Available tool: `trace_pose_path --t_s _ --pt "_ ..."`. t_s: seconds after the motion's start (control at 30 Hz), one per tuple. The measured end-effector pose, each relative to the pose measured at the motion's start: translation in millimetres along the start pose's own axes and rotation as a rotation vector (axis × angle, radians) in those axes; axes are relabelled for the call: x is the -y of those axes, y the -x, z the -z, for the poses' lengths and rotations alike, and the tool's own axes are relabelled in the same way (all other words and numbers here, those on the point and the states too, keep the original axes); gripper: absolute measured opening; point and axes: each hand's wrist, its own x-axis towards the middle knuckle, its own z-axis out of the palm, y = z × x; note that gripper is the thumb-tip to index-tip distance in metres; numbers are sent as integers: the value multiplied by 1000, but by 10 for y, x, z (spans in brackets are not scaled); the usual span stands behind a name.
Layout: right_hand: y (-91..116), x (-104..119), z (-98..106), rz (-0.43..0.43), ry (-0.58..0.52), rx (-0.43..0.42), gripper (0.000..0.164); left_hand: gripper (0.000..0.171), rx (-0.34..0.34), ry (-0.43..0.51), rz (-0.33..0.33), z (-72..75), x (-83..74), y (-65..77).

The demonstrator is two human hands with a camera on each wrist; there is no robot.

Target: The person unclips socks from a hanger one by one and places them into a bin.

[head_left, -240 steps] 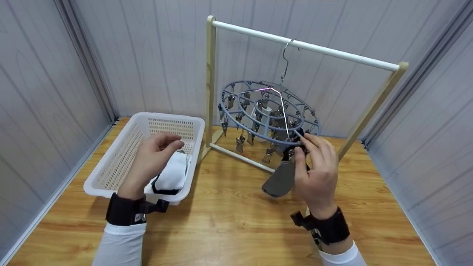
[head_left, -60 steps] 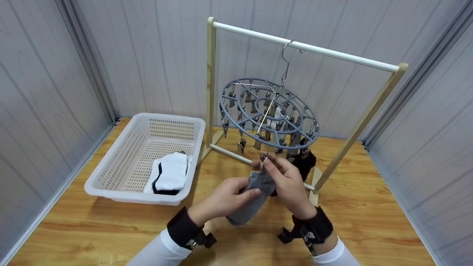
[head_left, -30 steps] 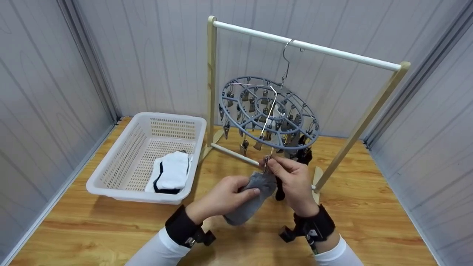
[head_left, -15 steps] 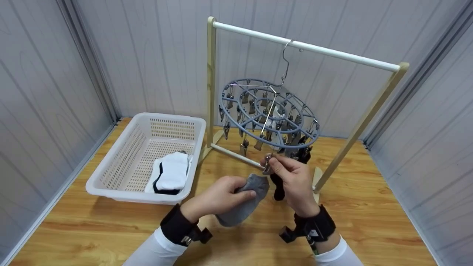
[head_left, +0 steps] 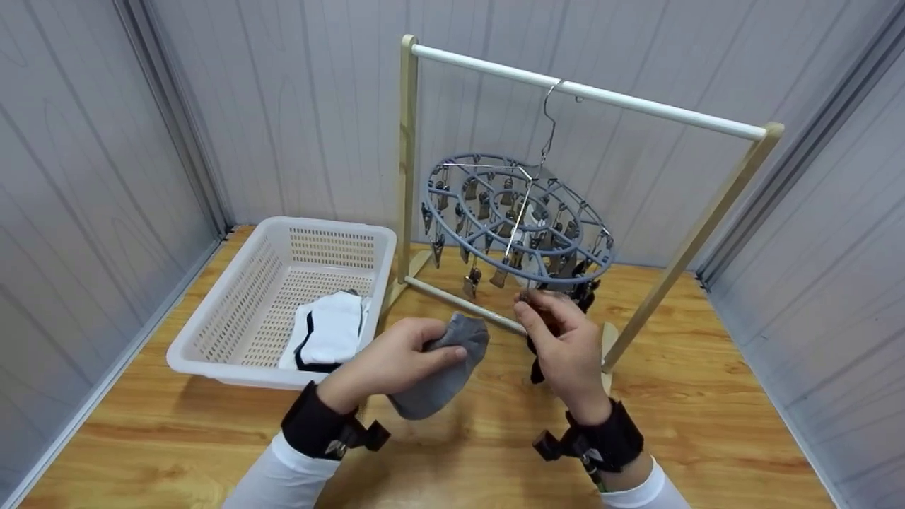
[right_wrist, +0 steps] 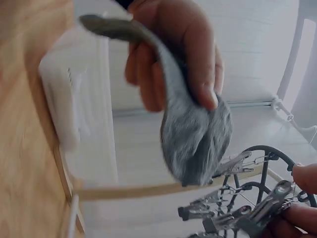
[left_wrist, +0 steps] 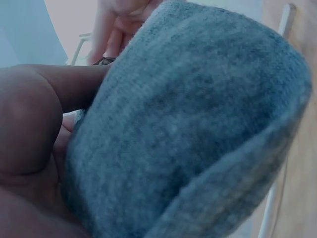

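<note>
My left hand (head_left: 398, 359) pinches a grey sock (head_left: 456, 367) between thumb and fingers, in front of the drying rack. Close up in the left wrist view, the sock (left_wrist: 188, 119) covers most of the picture; the right wrist view shows its cuff (right_wrist: 195, 144) end facing the hanger. My right hand (head_left: 569, 346) grips a metal clip (right_wrist: 270, 206) that dangles from the front of the round clip hanger (head_left: 488, 247). Sock and clip are apart. Black socks (head_left: 585, 293) hang at the hanger's right side, partly behind my right hand.
A white basket (head_left: 180, 360) at left holds folded white and black socks (head_left: 332, 329). The hanger hooks onto the white bar (head_left: 636, 102) of a wooden-legged rack (head_left: 408, 155). Several clips (head_left: 471, 283) dangle from its rings. Grey panels (head_left: 297, 106) enclose the table (head_left: 452, 466).
Eight seconds ago my left hand was over the basket. Two seconds ago the grey sock was at the clip; since then my left hand has drawn it away leftward, while my right hand keeps the clip.
</note>
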Motion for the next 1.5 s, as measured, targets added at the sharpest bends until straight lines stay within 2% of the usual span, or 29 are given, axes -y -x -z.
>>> trace_pose_path --t_s 0.1,0.17,0.33,0.43,0.53,0.63,0.7,0.83,0.97,1.2,1.33,1.5 --pt "-17 -6 17 165 205 -67 22 21 -33 18 13 86 -10 26" --pt "-34 3 33 261 298 -114 21 21 -55 35 30 162 -15 52" --pt "-102 40 113 451 379 -207 17 27 -179 35 43 420 -11 141" --pt "-149 47 170 521 387 -273 19 29 -274 29 52 572 25 202" --pt "-185 40 221 530 404 -330 23 30 -366 38 84 694 69 253" --pt "-205 23 258 505 445 -347 27 32 -446 59 125 791 112 284" --pt "-211 9 273 477 477 -341 29 38 -497 57 144 846 133 300" --pt "-206 -26 286 412 552 -292 36 37 -570 41 181 935 187 320" --pt "-198 -46 284 371 619 -247 42 31 -567 -18 231 1013 251 342" --pt "-182 -28 262 361 645 -214 41 26 -456 -203 310 1098 381 355" --pt "-180 -13 247 363 629 -201 41 32 -424 -245 355 1092 443 340" --pt "-156 3 231 381 615 -171 38 28 -416 -276 389 1082 521 321"
